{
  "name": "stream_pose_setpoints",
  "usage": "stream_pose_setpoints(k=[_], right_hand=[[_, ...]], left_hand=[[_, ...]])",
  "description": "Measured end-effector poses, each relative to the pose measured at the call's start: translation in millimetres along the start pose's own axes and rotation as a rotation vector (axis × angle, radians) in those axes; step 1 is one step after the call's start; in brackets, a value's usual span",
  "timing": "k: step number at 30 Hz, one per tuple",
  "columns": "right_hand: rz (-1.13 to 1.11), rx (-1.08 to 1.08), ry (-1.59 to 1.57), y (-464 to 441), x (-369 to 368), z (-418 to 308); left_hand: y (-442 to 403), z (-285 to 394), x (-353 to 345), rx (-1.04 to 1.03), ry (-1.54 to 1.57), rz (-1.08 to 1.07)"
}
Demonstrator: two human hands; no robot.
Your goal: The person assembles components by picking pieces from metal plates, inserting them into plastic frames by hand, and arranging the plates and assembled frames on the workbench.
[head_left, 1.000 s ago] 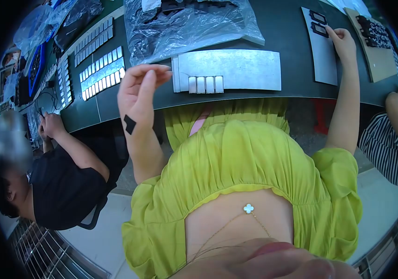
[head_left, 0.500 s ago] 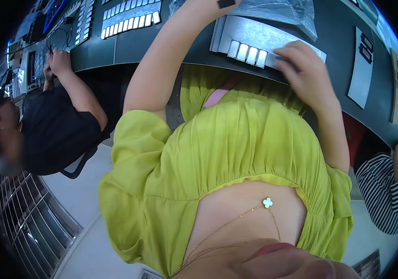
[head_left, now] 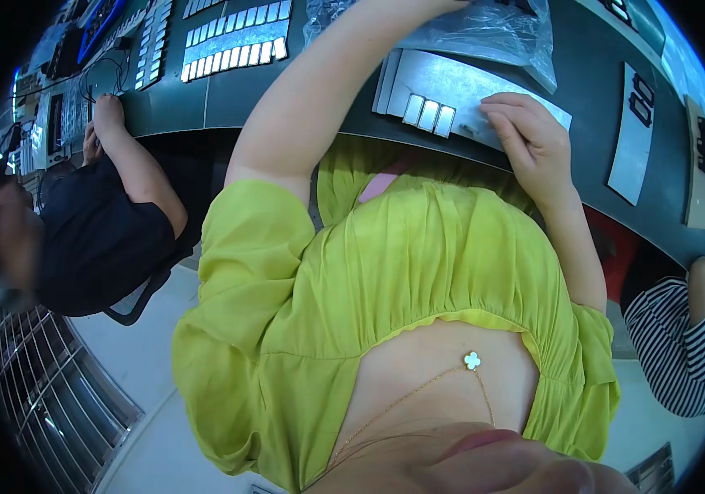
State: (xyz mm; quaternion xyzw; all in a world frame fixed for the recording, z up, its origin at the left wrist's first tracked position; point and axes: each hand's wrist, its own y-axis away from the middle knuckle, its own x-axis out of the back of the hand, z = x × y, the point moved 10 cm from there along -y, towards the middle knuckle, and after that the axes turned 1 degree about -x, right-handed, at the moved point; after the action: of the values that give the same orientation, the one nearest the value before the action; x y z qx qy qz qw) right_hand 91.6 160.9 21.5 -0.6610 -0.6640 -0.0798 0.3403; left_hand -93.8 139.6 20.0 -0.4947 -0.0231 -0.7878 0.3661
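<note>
My left forearm (head_left: 311, 99) reaches up past the top edge of the view, and the hand itself is out of frame. My right hand (head_left: 529, 136) rests over the right part of a silver metal plate (head_left: 451, 78), with thumb and fingers curled together. What it holds, if anything, is hidden. Along the plate's near edge, left of the right hand, stand 3 small shiny rectangular pieces (head_left: 429, 114) in a row. A grey smudge marks the plate between them and my fingers.
A clear plastic bag (head_left: 501, 37) lies behind the plate. To the left are plates with rows of shiny pieces (head_left: 233, 58). At right lie a plate (head_left: 631, 152) with black frames and a board (head_left: 702, 181) with dark parts. People sit on both sides.
The row on the plate has gone from several pieces to 3; the rightmost one is gone. My right-hand fingers have curled in. My left arm has moved up and to the right.
</note>
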Motion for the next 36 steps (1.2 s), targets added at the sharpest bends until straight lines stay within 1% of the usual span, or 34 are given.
stream_pose_setpoints(k=[1,3,5,7,8,9,11,13,15,16,17,19,21,22,23,25,27,28,30,31,33,35,36], right_hand=[[-0.028,-0.004,-0.041,0,-1,1],[-0.037,-0.021,-0.066,0,1,2],[-0.111,0.129,0.081,0,-9,-18],[-0.092,0.163,0.094,2,-11,-17],[-0.086,0.168,0.088,2,-12,-14],[-0.082,0.176,0.081,4,-12,-13],[-0.08,0.18,0.119,5,-13,-13],[-0.082,0.195,0.137,6,-13,-13],[-0.022,0.115,-0.126,6,-4,-6],[-0.001,0.065,-0.154,6,2,-2],[0.009,0.063,-0.155,6,5,-3],[0.008,-0.062,-0.304,8,9,7],[0.035,-0.041,-0.331,13,18,7],[0.051,-0.023,-0.358,17,23,6],[0.057,-0.026,-0.36,21,29,7],[0.111,-0.073,-0.306,28,50,14],[0.157,-0.118,-0.285,34,72,20],[0.2,-0.159,-0.262,38,83,26],[0.242,-0.17,-0.241,44,98,33],[0.281,-0.182,-0.219,48,107,37],[0.247,-0.208,-0.177,57,114,43],[0.384,-0.37,-0.267,74,127,64],[0.464,-0.368,-0.266,82,133,73]], left_hand=[[-3,8,-11,-0.074,-0.039,-0.039],[-6,23,-13,-0.205,-0.12,0.125],[-9,35,-22,-0.237,-0.175,0.063],[-11,35,-24,-0.148,-0.148,0.014],[-12,35,-25,-0.201,-0.185,0.035],[-12,36,-24,-0.2,-0.186,0.049],[-17,32,-30,-0.134,-0.246,-0.019],[-17,37,-30,-0.122,-0.322,-0.012],[-22,40,-33,-0.13,-0.352,-0.023],[-25,33,-37,-0.086,-0.369,-0.032],[-27,27,-39,-0.041,-0.387,-0.041],[-29,23,-42,-0.02,-0.362,-0.079],[-28,24,-42,-0.055,-0.402,-0.067],[-27,20,-42,0.021,-0.396,-0.151],[-25,27,-37,-0.104,-0.413,-0.078],[-23,20,-41,-0.027,-0.447,-0.165],[-23,18,-38,0.006,-0.389,-0.192],[-22,13,-38,0.069,-0.376,-0.218],[-18,12,-36,0.191,-0.319,-0.238],[-16,15,-35,0.189,-0.32,-0.242],[-13,15,-30,0.216,-0.257,-0.222],[-7,24,-22,0.188,-0.254,-0.213],[-3,35,-15,0.122,-0.294,-0.193]])
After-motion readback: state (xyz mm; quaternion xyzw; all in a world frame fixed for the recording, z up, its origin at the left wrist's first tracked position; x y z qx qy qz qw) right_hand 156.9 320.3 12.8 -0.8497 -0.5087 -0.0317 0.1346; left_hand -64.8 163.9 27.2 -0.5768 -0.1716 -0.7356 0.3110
